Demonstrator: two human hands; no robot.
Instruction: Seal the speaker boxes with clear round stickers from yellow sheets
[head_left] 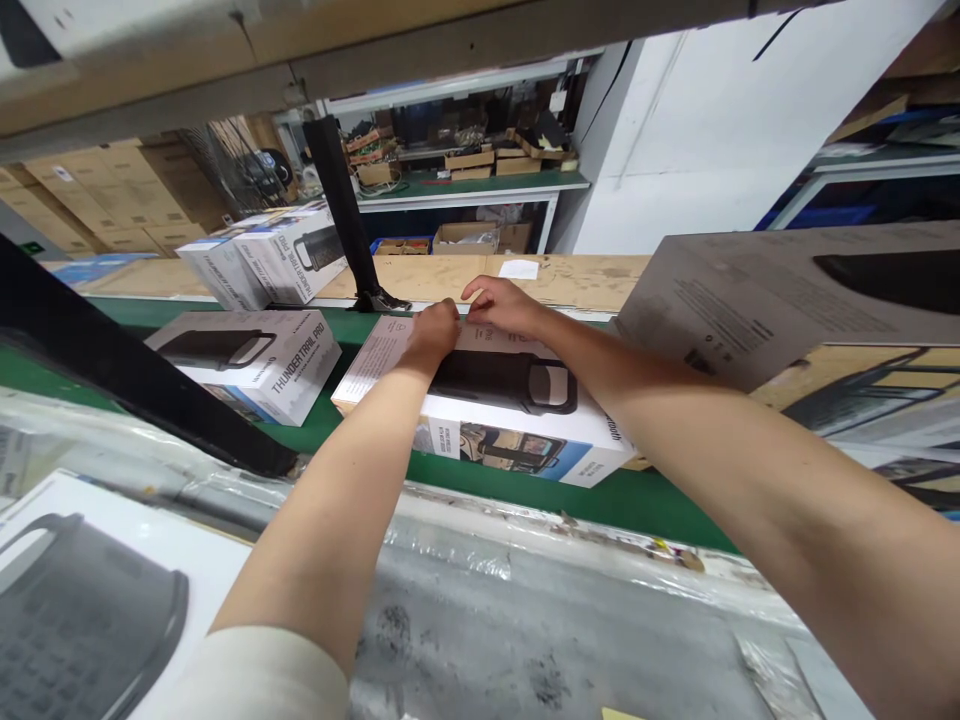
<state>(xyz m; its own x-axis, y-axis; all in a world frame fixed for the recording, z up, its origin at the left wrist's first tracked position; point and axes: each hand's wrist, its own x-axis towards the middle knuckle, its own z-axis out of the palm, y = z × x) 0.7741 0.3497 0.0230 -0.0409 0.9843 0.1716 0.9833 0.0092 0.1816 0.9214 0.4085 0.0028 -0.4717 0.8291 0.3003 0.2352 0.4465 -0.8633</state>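
A white printed speaker box [517,340] lies on the green conveyor belt [427,475], its picture of a black speaker with a handle facing up. Both my arms reach across it to its far edge. There, my left hand [436,328] rests with fingers curled closed, and what they grip, if anything, is hidden. Just to its right, my right hand [501,305] touches the top near the same edge, fingers bent but apart. Another speaker box [300,365], marked THUNDERTRAIL PRO, sits on the belt to the left.
Two more boxes [289,255] stand behind on a cardboard-covered ledge [585,275]. A black post [341,200] rises beyond the belt; a dark bar [150,370] slants at left. Large boxes [720,310] stand at right. An overhead beam [420,50] crosses above. A metal surface [480,610] lies nearest me.
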